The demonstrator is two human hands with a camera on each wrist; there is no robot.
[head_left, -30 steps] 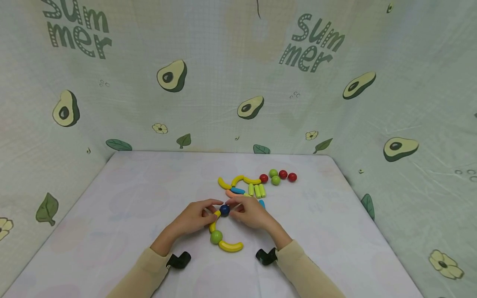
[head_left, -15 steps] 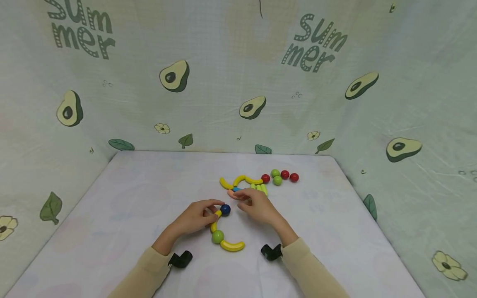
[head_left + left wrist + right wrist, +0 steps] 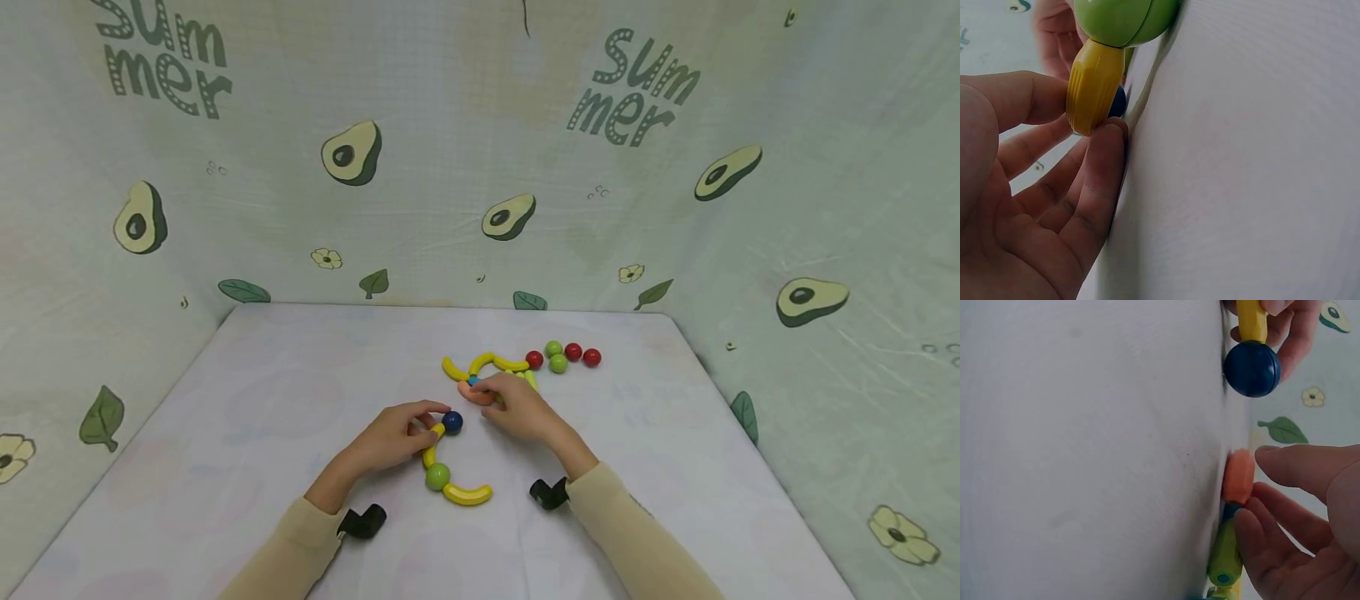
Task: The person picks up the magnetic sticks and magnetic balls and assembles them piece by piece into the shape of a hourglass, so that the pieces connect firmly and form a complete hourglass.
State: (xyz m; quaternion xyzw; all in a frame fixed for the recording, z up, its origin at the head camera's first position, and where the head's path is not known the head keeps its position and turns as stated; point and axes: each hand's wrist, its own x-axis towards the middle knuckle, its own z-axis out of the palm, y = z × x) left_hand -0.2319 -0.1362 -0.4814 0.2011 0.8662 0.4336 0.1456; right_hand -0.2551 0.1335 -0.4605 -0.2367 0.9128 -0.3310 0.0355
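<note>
In the head view my left hand (image 3: 397,433) pinches a curved yellow toy stick (image 3: 1094,84) between thumb and fingers. A dark blue ball (image 3: 1252,369) sits at the stick's far end and a green ball (image 3: 437,477) at its near end. Another curved yellow stick (image 3: 468,495) continues from the green ball. My right hand (image 3: 525,410) is at a curved orange stick (image 3: 1239,476), thumb and fingers spread around it and not closed on it. A light green stick (image 3: 1225,553) lies beside the orange one, partly under the right fingers.
Beyond the right hand lie several curved yellow sticks (image 3: 482,363) and a blue stick (image 3: 473,381), mostly hidden. Red balls (image 3: 592,357) and green balls (image 3: 558,363) lie farther right. A printed cloth wall (image 3: 427,250) stands behind the table (image 3: 300,375).
My right hand has left the dark blue ball and moved away to the loose sticks, where it now reaches round the orange one. My left hand has stayed on the yellow stick.
</note>
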